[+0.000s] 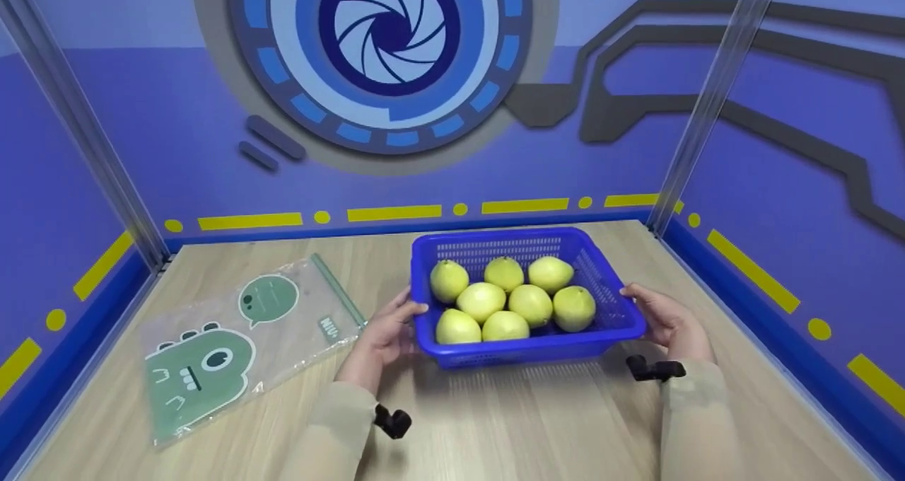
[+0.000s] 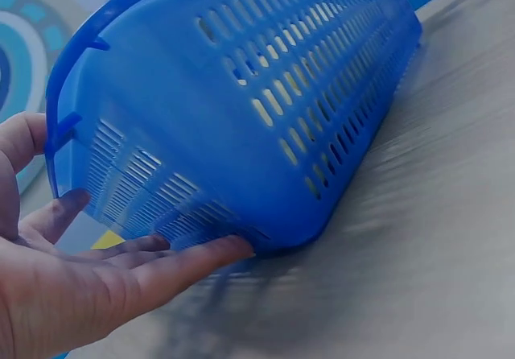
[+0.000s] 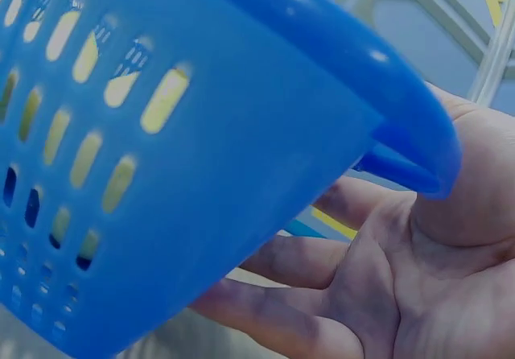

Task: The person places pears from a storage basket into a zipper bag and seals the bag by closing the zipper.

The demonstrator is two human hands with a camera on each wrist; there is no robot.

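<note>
Several yellow-green, pear-like fruits (image 1: 481,303) lie in a blue plastic basket (image 1: 527,354) with slotted walls. My left hand (image 1: 387,331) holds the basket's left end, thumb over the rim and fingers against the slotted wall underneath, as the left wrist view shows. At the opposite end, my right hand (image 1: 664,318) grips the rim with its thumb, and its fingers (image 3: 273,315) reach under along the side wall. A shadow spreads on the table beneath the basket, whose bottom appears raised off the wood. The basket sits roughly level between both hands.
On the wooden table (image 1: 509,431), left of the basket, lies a clear plastic bag (image 1: 286,346) with a green monster print and a green strip along one edge. Blue-purple panels (image 1: 353,191) with yellow marks wall in the back and both sides, joined by metal corner posts (image 1: 707,106).
</note>
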